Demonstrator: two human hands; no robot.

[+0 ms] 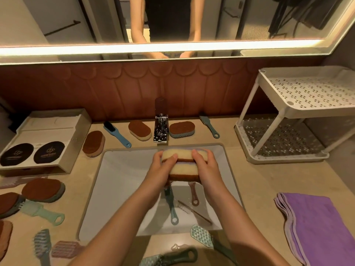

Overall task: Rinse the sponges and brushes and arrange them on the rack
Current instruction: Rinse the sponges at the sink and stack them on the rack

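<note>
Item under observation: the stacked sponges (182,164), two yellow pads with brown scouring faces, one lying flat on the other, with a thin lilac band showing between them. I find them held above the far end of the sink (115,169), just in front of the faucet (161,129).

Grip: the left hand (163,169) is wrapped round the left end of the stack, thumb on top. The right hand (205,167) is wrapped round the right end in the same way. Both hands clasp the pair firmly.

In the basin below the hands I note a blue-grey brush (171,206), a brown brush (194,194) and a thin bottle brush (192,210), lying close together.

Behind the sink, on the counter (259,179): one sponge on each side of the faucet (139,130) (182,129), and a blue brush beyond each (117,134) (209,126).

To the left: a further sponge (94,144) beside an open box (44,131), then more sponges and brushes scattered toward the near edge.

To the right: the white two-tier rack (307,91) stands against the wall, well apart from the hands. A folded purple cloth (317,227) lies nearer me.

At the near rim of the sink a teal scrubber (203,237) rests beside my right forearm.
</note>
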